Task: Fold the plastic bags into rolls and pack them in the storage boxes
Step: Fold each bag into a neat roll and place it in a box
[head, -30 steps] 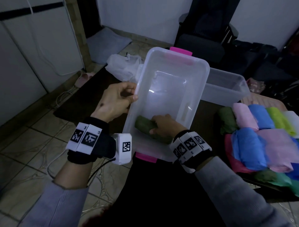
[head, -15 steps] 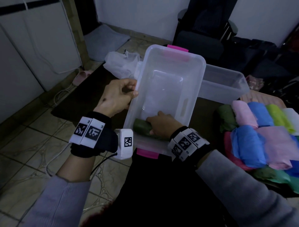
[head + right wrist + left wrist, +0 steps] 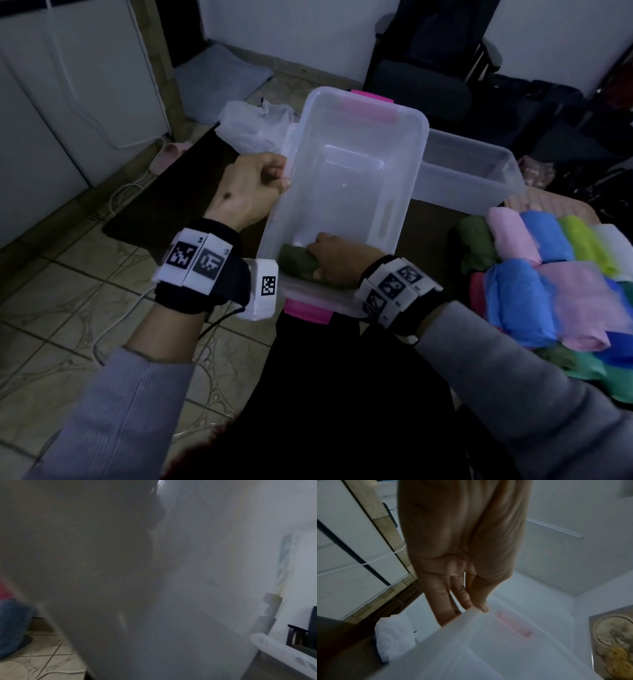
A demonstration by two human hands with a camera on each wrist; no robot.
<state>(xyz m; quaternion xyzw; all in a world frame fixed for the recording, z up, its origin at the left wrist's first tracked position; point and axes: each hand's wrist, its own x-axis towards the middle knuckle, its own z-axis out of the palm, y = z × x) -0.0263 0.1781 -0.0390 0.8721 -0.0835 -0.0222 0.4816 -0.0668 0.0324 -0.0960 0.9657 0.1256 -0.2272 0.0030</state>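
Observation:
A clear storage box (image 3: 411, 164) with pink latches is tilted toward me over the table edge. My left hand (image 3: 253, 192) grips its left rim; in the left wrist view the fingers (image 3: 464, 599) pinch the rim of the box (image 3: 488, 642). My right hand (image 3: 339, 260) is inside the box at its near end, curled over a dark green bag roll (image 3: 296, 262) that lies against the near wall. The right wrist view shows only the blurred translucent box wall (image 3: 188, 588).
A second clear box (image 3: 469, 171) stands behind to the right. Several rolled bags in pink, blue, green and white (image 3: 555, 274) are heaped on the table at the right. A loose white plastic bag (image 3: 253, 126) lies behind the box. Tiled floor lies left.
The box has come nearer me, and my right hand has slid the green roll back to the near end. My left hand keeps its hold on the rim.

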